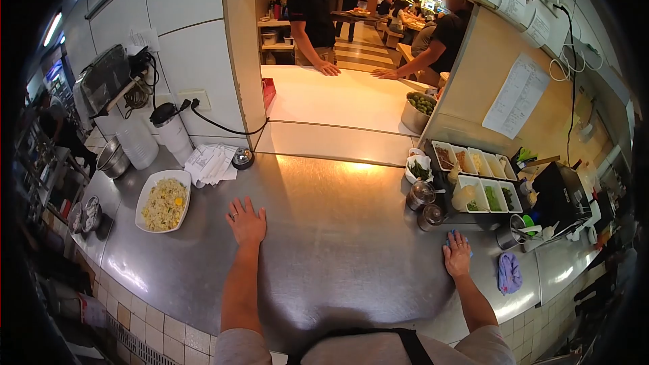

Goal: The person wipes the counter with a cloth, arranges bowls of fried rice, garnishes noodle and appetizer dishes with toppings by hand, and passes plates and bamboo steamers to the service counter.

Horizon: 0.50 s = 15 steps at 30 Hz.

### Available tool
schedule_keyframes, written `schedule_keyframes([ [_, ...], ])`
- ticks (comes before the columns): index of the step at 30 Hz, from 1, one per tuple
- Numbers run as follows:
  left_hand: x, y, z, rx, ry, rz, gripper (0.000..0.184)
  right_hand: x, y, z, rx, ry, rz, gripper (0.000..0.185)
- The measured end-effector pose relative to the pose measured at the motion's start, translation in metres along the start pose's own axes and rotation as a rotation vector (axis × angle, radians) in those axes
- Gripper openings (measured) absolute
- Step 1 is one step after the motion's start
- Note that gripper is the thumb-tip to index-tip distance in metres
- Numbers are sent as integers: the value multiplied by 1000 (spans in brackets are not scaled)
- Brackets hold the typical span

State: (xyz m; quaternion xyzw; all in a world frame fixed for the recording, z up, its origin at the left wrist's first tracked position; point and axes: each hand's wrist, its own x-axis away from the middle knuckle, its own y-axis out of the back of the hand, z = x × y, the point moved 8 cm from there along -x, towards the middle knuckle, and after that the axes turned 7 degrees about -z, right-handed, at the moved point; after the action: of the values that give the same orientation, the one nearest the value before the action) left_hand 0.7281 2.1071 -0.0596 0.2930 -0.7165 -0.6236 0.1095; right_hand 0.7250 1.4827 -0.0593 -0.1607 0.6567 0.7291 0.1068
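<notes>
My left hand [247,223] lies palm down on the steel counter [338,243], fingers spread, holding nothing. A white dish of fried rice [164,204] with yellow bits sits to its left. Beyond that hand are a call bell [242,157] and a pile of paper slips [211,164]. At the counter's right side, my right hand [458,257] presses on a blue cloth [471,253], whose edges show around the fingers; most of it is hidden. A folded purple cloth [510,273] rests just right of this hand.
Two people stand beyond the pass-through shelf [324,98], hands on it. A pot of green items [418,111] stands at its right end. Ingredient tubs [483,192], spice jars [430,217] and a utensil cup [510,235] crowd the right. Metal bowls [113,158] stand far left.
</notes>
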Motion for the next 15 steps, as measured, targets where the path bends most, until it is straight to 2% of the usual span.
schedule_keyframes([
  [15,1,2,-1,-13,5,-4,61,-1,3,4,16,0,-7,49],
])
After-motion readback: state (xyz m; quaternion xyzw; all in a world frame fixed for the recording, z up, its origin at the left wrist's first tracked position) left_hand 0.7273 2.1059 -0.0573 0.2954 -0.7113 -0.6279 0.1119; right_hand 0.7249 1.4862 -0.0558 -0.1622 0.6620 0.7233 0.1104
